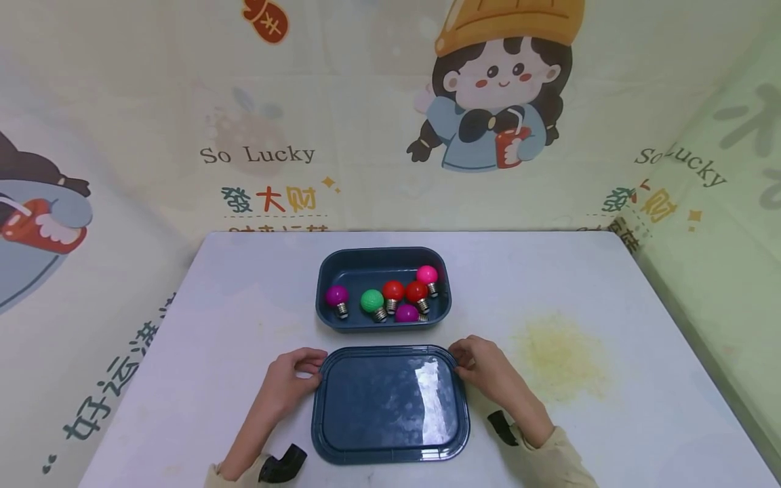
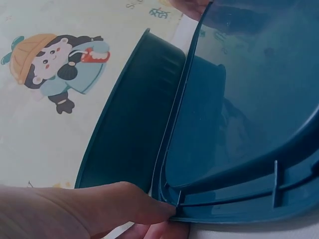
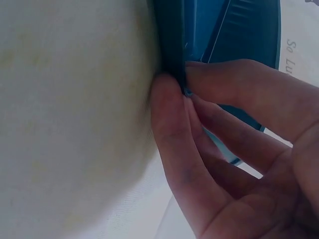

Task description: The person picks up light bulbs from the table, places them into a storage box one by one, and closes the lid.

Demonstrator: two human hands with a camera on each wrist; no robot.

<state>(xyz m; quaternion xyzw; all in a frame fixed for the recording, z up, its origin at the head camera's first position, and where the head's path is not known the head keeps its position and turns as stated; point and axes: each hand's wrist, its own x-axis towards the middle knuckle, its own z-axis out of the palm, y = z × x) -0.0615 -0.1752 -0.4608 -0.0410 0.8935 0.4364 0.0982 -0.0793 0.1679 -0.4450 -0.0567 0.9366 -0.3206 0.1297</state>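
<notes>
A dark blue rectangular lid [image 1: 384, 407] with a raised rim lies at the near middle of the table. At its far left corner my left hand [image 1: 291, 379] pinches the rim between thumb and fingers; the thumb [image 2: 132, 201] presses on top in the left wrist view. My right hand [image 1: 488, 369] pinches the far right corner, its fingers [image 3: 172, 124] curled at the edge in the right wrist view. Just beyond the lid stands an open dark blue box [image 1: 366, 261]. Inside it are small coloured bulbs with metal screw bases: a green bulb [image 1: 371, 300], a pink bulb [image 1: 427, 274], and several red and purple ones.
The white table [image 1: 244, 285] carries a yellowish stain [image 1: 561, 359] to the right of the box. A printed cloth [image 1: 366, 135] with cartoon figures hangs behind and at both sides. Black straps [image 1: 283, 466] sit at the wrists.
</notes>
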